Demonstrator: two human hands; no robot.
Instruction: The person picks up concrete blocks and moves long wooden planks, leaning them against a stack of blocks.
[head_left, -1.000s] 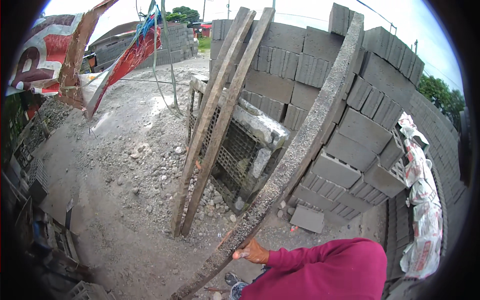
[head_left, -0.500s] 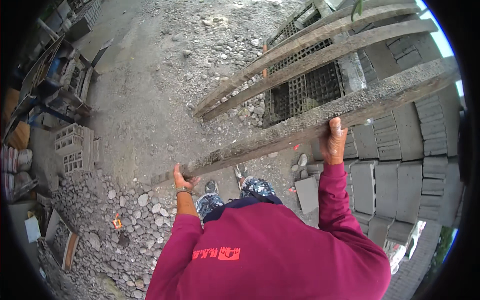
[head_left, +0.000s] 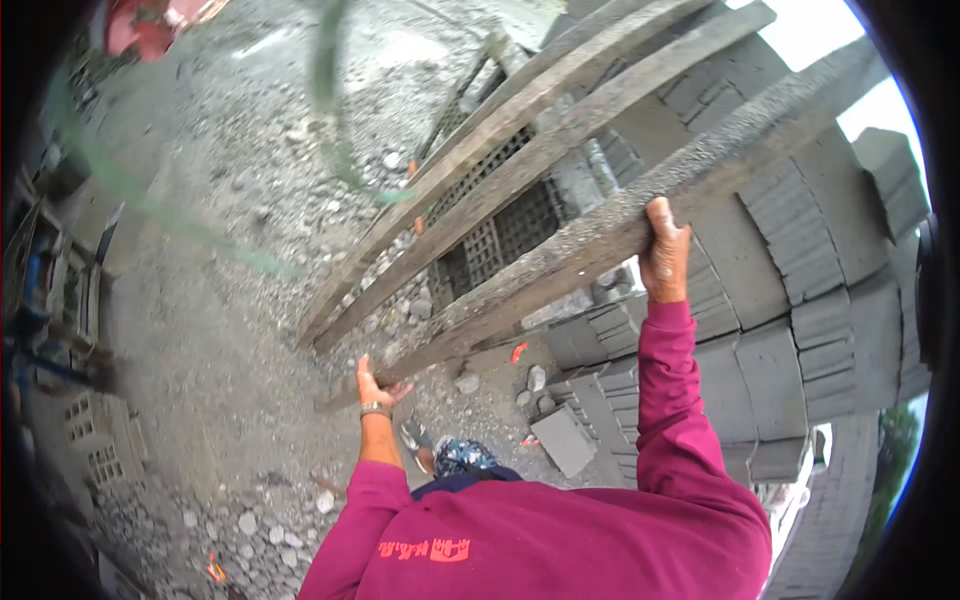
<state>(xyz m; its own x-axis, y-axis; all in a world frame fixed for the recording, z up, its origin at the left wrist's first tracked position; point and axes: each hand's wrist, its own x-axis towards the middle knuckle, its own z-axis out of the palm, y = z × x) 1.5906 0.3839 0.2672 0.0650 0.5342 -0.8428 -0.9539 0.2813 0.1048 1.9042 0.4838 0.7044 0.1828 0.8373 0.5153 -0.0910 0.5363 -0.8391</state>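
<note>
A long, rough wooden beam (head_left: 545,268) with gritty grey dirt on its upper face slants across the view, from low at the left to high at the far right. Under its near, lower end is my left hand (head_left: 378,388), thumb up and fingers spread along the underside. Farther up, my right hand (head_left: 666,252) holds the beam from the near side, its thumb pressed on the side face; its other fingers are hidden behind the wood. Just beyond, two more long beams (head_left: 540,185) lie roughly parallel to it, apart from my hands.
Stacked grey concrete blocks (head_left: 740,240) fill the right side. A dark grid-like crate (head_left: 490,245) sits beneath the beams. One loose block (head_left: 565,440) lies near my feet. Stones (head_left: 250,530) cover the lower left ground. Blurred green strands (head_left: 325,90) hang in front.
The view has swung right and I have stepped along with the beam, which now slants more steeply. Both hands keep their places on it. Green strands and a red object have come into view.
</note>
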